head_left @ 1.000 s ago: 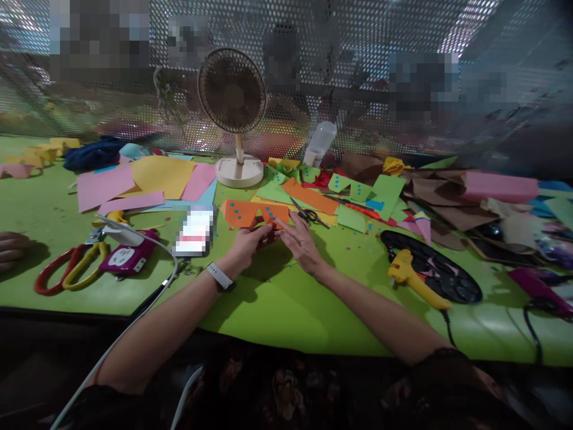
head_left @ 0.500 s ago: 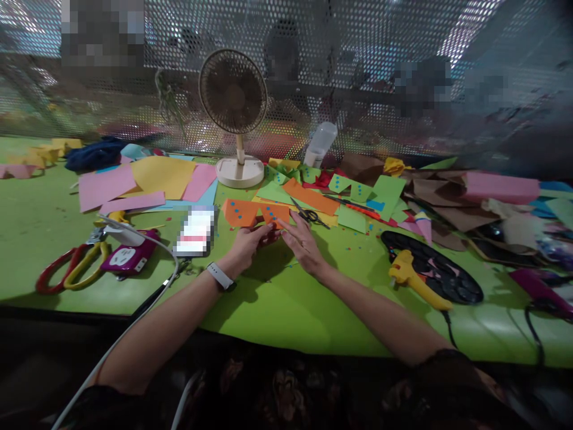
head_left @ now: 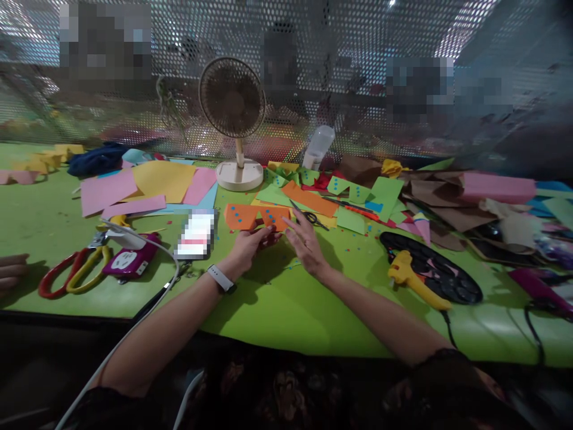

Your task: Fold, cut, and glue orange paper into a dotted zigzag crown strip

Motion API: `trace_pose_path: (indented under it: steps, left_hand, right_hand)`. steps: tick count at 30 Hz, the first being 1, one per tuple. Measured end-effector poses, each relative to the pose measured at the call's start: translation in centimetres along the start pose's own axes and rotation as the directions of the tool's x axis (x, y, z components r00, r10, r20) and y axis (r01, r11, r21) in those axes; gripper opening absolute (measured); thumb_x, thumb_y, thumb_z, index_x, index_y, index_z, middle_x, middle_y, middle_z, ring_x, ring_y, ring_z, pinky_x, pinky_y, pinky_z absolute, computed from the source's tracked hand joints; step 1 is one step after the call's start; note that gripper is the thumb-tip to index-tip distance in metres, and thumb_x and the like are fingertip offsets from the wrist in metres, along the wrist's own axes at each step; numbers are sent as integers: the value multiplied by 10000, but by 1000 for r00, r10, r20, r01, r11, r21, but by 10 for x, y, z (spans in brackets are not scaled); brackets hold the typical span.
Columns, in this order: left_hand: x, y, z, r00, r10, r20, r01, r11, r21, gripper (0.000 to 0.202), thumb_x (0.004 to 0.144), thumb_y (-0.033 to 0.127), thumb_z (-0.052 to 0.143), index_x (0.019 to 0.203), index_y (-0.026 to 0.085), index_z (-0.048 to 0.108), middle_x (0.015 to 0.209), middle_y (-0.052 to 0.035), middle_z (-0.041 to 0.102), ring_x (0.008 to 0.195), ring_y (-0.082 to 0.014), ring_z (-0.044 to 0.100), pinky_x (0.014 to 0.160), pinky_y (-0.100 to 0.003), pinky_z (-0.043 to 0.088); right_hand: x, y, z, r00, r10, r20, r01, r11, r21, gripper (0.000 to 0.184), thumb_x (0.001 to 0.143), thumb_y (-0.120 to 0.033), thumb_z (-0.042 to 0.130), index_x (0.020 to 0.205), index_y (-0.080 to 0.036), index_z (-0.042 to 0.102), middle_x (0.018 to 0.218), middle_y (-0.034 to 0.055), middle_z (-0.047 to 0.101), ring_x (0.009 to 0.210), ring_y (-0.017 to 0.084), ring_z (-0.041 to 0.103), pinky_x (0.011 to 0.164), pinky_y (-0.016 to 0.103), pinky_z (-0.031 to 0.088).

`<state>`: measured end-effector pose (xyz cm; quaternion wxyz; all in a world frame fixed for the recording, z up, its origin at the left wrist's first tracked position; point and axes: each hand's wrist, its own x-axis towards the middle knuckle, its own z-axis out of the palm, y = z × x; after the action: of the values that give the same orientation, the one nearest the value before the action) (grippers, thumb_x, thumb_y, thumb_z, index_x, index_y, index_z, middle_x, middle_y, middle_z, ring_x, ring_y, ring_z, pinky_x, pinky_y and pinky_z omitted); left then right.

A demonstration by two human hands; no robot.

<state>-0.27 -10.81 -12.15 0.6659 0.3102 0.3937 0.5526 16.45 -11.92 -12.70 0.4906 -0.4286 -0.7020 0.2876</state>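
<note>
A folded orange paper piece (head_left: 240, 217) with blue dots stands upright between my two hands. My left hand (head_left: 248, 248), with a white-banded watch at the wrist, is shut on its lower edge, thumb and fingers pinching near the notch in the middle. At the paper's right end is my right hand (head_left: 307, 242), fingers stretched out and somewhat apart; whether the fingertips touch the paper I cannot tell. Just behind that hand lie small black-handled scissors (head_left: 312, 220) and an orange strip (head_left: 308, 199). Green dotted paper pieces (head_left: 348, 189) stand farther back.
A white fan (head_left: 239, 174) stands at the back. Left lie a phone (head_left: 196, 235), a purple power adapter (head_left: 129, 263) with a cable, and large red-yellow-handled scissors (head_left: 76, 272). Another person's hand (head_left: 12, 272) rests far left. Right are a yellow glue gun (head_left: 414, 280) and black palette (head_left: 465, 289).
My right hand's fingers have shifted slightly off the orange paper's face. My left hand keeps its hold. Another person's hand has come in at the left edge.
</note>
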Motion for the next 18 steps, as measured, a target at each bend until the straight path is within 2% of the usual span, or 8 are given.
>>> trace_pose_path:
  steps: [4,7,13,18]
  left_hand:
    - [-1,2,1,999,15,32,-16,999,40,325,698,178,806,987,146,661,843,-66,763,677,-167,725,732,-299,592]
    - [-2,2,0,997,17,77,-21,998,56,377,679,207,826,1012,145,660,863,-61,764,686,-166,726,732,-298,595]
    - [-2,2,-1,990,13,141,-27,995,99,374,670,232,835,987,147,656,866,-65,761,665,-165,718,685,-287,586]
    - [-3,3,1,990,20,137,-38,991,126,384,671,254,835,998,152,661,880,-76,763,661,-155,710,650,-259,560]
  right_hand:
    - [6,2,2,977,150,-148,-130,982,138,375,905,-460,567,1193,-225,618,1315,103,563,1268,239,490,1106,467,356]
    - [9,2,2,940,258,-225,-193,942,274,332,830,-416,654,1067,-201,567,1102,84,609,1052,219,584,986,426,453]
    - [10,0,4,900,418,-121,-316,820,476,386,717,-383,744,986,-221,520,872,2,617,858,175,609,849,357,494]
    - [9,0,8,896,436,-89,-319,769,554,540,659,-383,791,1065,-216,478,734,-45,619,737,156,620,740,317,499]
